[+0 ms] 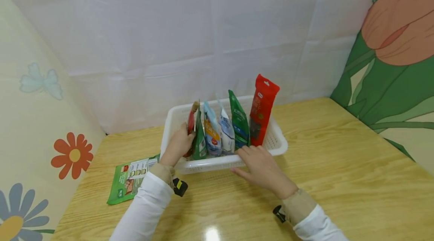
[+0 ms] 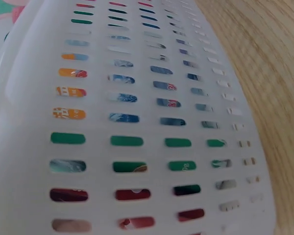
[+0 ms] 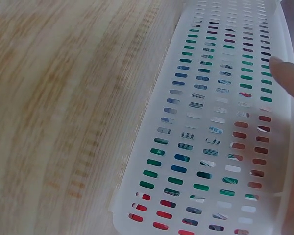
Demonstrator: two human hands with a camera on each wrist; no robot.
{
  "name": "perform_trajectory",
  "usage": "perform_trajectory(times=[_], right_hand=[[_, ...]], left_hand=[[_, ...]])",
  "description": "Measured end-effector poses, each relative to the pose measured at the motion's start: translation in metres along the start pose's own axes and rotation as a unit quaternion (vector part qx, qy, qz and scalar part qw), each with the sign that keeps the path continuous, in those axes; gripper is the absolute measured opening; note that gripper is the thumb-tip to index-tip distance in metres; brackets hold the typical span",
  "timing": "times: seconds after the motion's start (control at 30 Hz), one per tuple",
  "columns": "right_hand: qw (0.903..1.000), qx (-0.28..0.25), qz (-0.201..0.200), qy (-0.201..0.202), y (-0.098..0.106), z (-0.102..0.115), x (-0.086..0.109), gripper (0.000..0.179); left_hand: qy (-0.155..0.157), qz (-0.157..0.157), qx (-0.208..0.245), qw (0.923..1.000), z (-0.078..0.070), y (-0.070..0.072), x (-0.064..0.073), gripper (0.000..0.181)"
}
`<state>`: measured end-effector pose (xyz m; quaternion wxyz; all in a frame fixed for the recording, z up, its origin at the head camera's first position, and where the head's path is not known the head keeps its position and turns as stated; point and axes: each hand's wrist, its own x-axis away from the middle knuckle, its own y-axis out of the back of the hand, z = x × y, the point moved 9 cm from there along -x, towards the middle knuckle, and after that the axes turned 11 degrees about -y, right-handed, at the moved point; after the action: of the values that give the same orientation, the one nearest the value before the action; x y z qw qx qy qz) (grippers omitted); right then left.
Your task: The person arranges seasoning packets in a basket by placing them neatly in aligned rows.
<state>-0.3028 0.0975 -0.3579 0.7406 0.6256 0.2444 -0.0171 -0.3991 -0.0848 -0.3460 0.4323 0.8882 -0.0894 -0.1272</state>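
Observation:
A white perforated plastic basket [image 1: 203, 164] stands on the table, holding a row of upright food bags. At its left end my left hand [image 1: 178, 145] reaches over the rim and grips a red packet [image 1: 191, 120] with a brownish top. Beside that packet stand a narrow green bag [image 1: 199, 145], a blue-and-orange bag [image 1: 212, 131], a white-and-blue bag [image 1: 227, 129] and a green bag [image 1: 239, 120]. A tall red packet [image 1: 263, 105] leans at the right end. My right hand [image 1: 262, 167] holds the front rim, fingers over it and thumb [image 3: 286, 78] outside the wall.
A green packet [image 1: 127, 180] with a printed label lies flat on the wooden table [image 1: 325, 158], left of the basket and partly behind my left arm. A white cloth wall [image 1: 152, 45] rises right behind the basket. Painted panels stand on both sides.

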Motion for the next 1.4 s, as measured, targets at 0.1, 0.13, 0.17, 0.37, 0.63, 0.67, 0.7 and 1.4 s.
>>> perform_trajectory(times=[0.1, 0.13, 0.17, 0.37, 0.63, 0.67, 0.7, 1.4], right_hand=[[1.0, 0.0, 0.001, 0.0, 0.0, 0.0, 0.0, 0.041], [1.0, 0.0, 0.002, 0.0, -0.001, 0.0, 0.0, 0.041], [1.0, 0.0, 0.002, -0.001, -0.001, 0.0, 0.0, 0.041], [1.0, 0.002, 0.005, -0.004, -0.002, -0.001, 0.0, 0.042], [1.0, 0.006, 0.005, 0.001, -0.003, 0.002, 0.0, 0.042], [1.0, 0.008, 0.002, 0.002, -0.003, 0.002, 0.0, 0.041], [1.0, 0.009, 0.0, 0.002, -0.002, 0.002, 0.0, 0.041], [1.0, 0.0, -0.003, 0.001, 0.001, 0.004, -0.001, 0.041]], left_hand=[[0.002, 0.001, 0.009, 1.0, 0.001, 0.0, 0.0, 0.042], [0.003, 0.001, 0.009, 1.0, 0.001, 0.0, 0.0, 0.041], [0.007, 0.0, 0.011, 0.9999, 0.002, 0.0, 0.0, 0.039], [0.037, -0.001, 0.027, 0.9989, 0.013, -0.003, 0.001, 0.042], [0.069, 0.022, 0.037, 0.9967, 0.027, -0.011, 0.002, 0.047], [0.068, 0.023, 0.04, 0.9966, 0.027, -0.011, 0.001, 0.049], [0.069, 0.023, 0.047, 0.9962, 0.027, -0.011, 0.001, 0.049], [0.072, 0.088, 0.083, 0.99, 0.028, -0.021, 0.006, 0.054]])
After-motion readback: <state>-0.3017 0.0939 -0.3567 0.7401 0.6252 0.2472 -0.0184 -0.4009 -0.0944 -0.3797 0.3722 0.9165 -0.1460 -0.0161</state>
